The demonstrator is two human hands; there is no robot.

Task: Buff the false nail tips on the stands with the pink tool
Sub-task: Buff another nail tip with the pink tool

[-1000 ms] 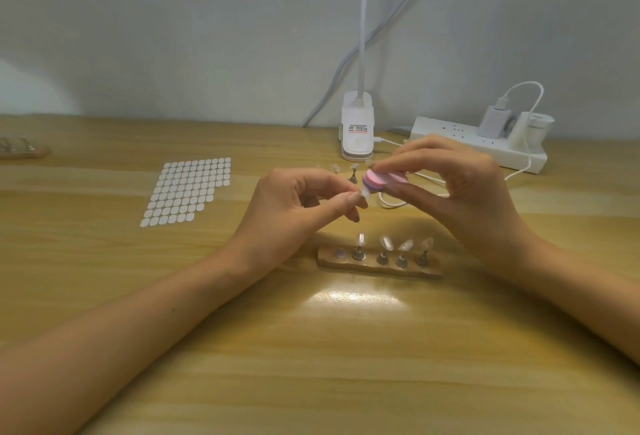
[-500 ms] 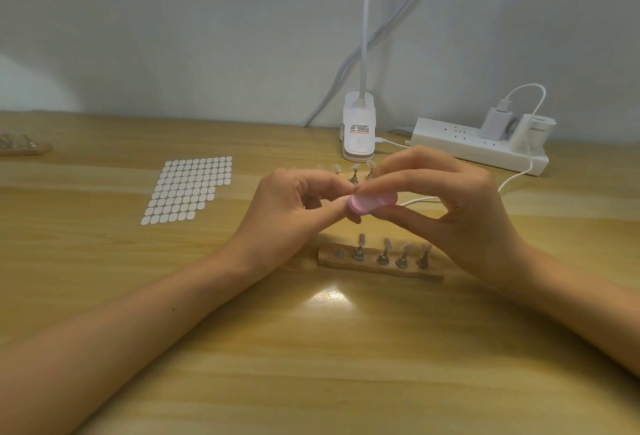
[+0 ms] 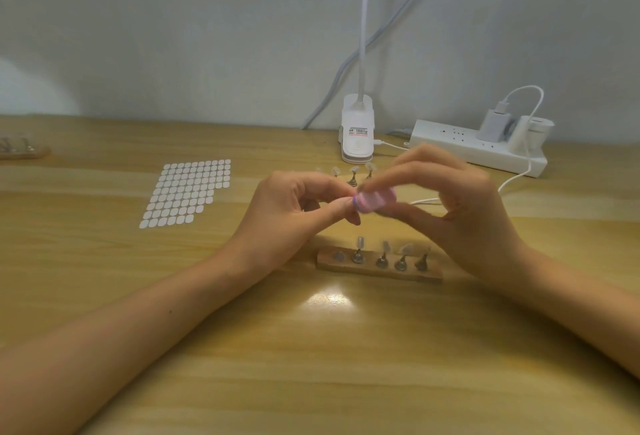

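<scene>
My right hand (image 3: 460, 206) pinches the pink tool (image 3: 375, 200) between thumb and fingers, above the table's middle. My left hand (image 3: 294, 213) pinches something small right against the tool's left end; it is hidden by my fingertips. Below both hands lies a wooden base (image 3: 379, 270) with several metal stands carrying clear nail tips (image 3: 360, 242); its leftmost spot (image 3: 338, 256) shows only a metal disc. A second row of stands with nail tips (image 3: 354, 175) sits behind my hands.
A sheet of white oval stickers (image 3: 188, 192) lies to the left. A white lamp clamp (image 3: 357, 133) and a power strip (image 3: 474, 147) with plugs and a white cable stand at the back right. A wooden thing (image 3: 20, 149) peeks in at the far left edge.
My right hand has kept moving the pink tool back and forth against my left fingertips. The left hand has stayed in place. The stands on the base have not moved.
</scene>
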